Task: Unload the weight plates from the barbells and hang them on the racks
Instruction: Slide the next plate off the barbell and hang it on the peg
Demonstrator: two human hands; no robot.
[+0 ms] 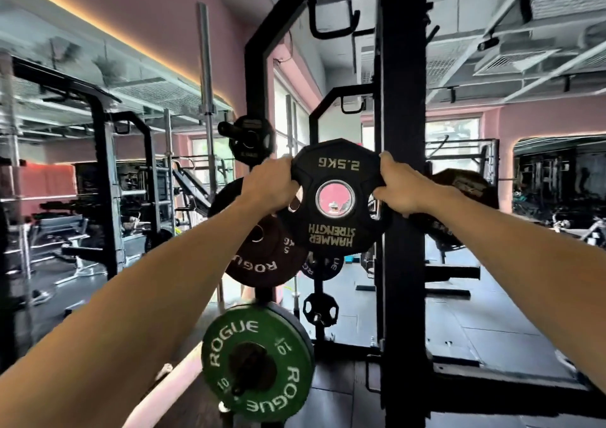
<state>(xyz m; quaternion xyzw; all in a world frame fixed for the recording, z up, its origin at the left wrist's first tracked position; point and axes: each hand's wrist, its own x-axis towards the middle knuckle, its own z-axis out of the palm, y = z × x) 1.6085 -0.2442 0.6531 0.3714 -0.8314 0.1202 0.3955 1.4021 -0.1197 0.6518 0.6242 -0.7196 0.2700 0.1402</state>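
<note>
Gripping a small black plate (pixel 337 194) from both sides, the person holds it up at chest height in front of the black rack post (pixel 404 198). The left hand (pixel 269 186) curls its fingers over the plate's upper left rim, and the right hand (pixel 401 186) clamps the right rim, its thumb hooked at a grip slot. The plate faces the camera upside down, its lettering reading 2.5KG at the top and HAMMER STRENGTH below, and a pink wall shows through its centre hole. It is tilted slightly and overlaps the post; whether it touches the post or sits on a peg cannot be told. Just below and left of it a dark Rogue plate (pixel 262 257) hangs on the rack, with a smaller dark plate (pixel 323 265) partly hidden beside it. Lower still, a green plate (pixel 259 365) marked 10 hangs near the floor. Another black plate (pixel 251 140) sits higher up to the left, and a blurred dark plate (pixel 459 198) shows behind the right wrist. A steel bar (pixel 206 63) stands upright at the back.
</note>
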